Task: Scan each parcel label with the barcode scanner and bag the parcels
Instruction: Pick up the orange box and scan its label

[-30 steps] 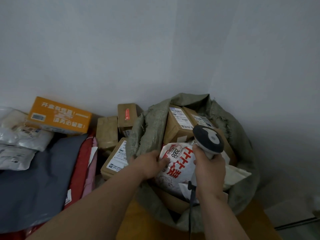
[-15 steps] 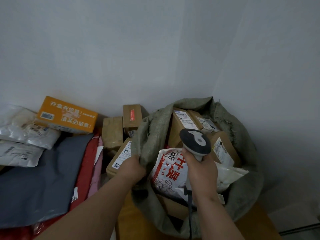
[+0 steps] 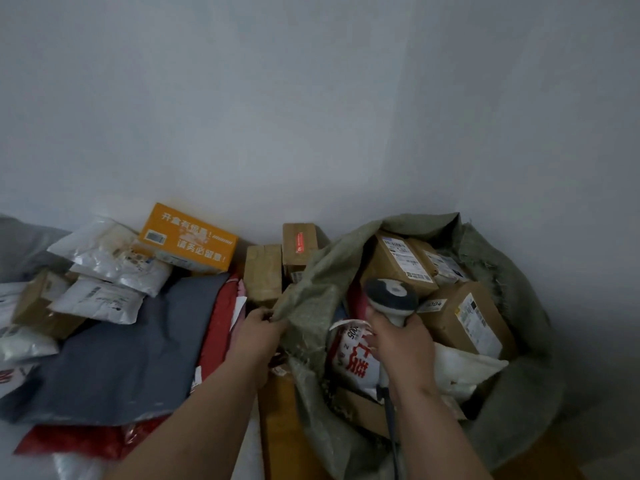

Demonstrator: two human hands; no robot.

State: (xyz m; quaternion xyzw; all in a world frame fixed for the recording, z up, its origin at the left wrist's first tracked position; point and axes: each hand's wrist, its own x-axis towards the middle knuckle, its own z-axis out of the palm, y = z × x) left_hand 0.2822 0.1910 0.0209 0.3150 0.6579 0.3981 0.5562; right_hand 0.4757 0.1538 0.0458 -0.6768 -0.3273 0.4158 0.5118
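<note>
Two hands busy: your left hand [image 3: 258,329] pinches the sack [image 3: 311,299] rim at frame centre, fingers curled on the green weave; your right hand [image 3: 403,344] is wrapped round the scanner [image 3: 391,296] handle, head up over the sack mouth, cable running down along the forearm.

Key relation: the unscanned parcels lie left of the sack, so the left hand is the nearer one. It has to drop the rim before it can pick. Closest candidates are the tan box [image 3: 263,271] just beyond its knuckles and the taped box [image 3: 299,244] behind that. Both stand against the wall, long axes running away from you.

Further left: grey mailer [image 3: 138,341] lying flat over a red mailer [image 3: 221,323], white bags [image 3: 114,261] and the orange box [image 3: 188,239] at upper left of the pile.

Sack looks near full: labelled boxes [image 3: 398,261] at the back, red-print bag [image 3: 353,358] just under the scanner hand.

Watch-outs, my read: the rim may flop shut once released, and the cable hangs across the mouth, so it could snag whatever goes in next.
</note>
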